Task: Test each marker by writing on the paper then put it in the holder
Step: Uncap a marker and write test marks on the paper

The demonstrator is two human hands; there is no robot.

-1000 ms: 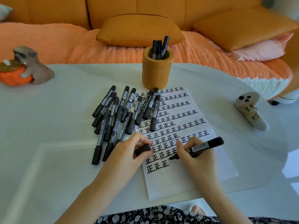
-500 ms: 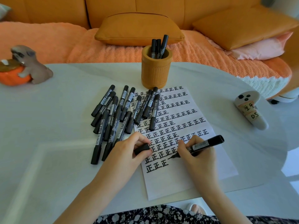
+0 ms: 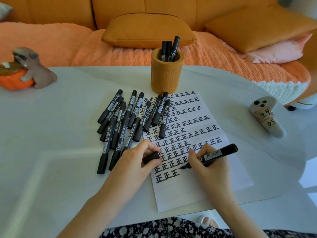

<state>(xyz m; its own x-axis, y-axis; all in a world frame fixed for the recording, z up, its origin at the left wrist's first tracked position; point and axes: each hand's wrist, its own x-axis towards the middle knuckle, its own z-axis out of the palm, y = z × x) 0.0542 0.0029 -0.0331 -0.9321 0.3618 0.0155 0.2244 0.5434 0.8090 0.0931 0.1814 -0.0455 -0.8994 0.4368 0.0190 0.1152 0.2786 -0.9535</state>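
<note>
A white paper covered in rows of black characters lies on the table. My right hand grips an uncapped black marker, its tip touching the paper just right of the bottom rows. My left hand pinches the marker's black cap and rests at the paper's left edge. Several capped black markers lie in a loose pile left of and partly on the paper. An orange cylindrical holder stands behind the paper with three markers upright in it.
A white figurine with labels lies at the right on the white table. A pumpkin-and-animal ornament sits at the far left. An orange sofa with cushions runs behind the table.
The marker tip in my right hand has shifted slightly along the paper while writing. My left hand with the cap has stayed in place.
</note>
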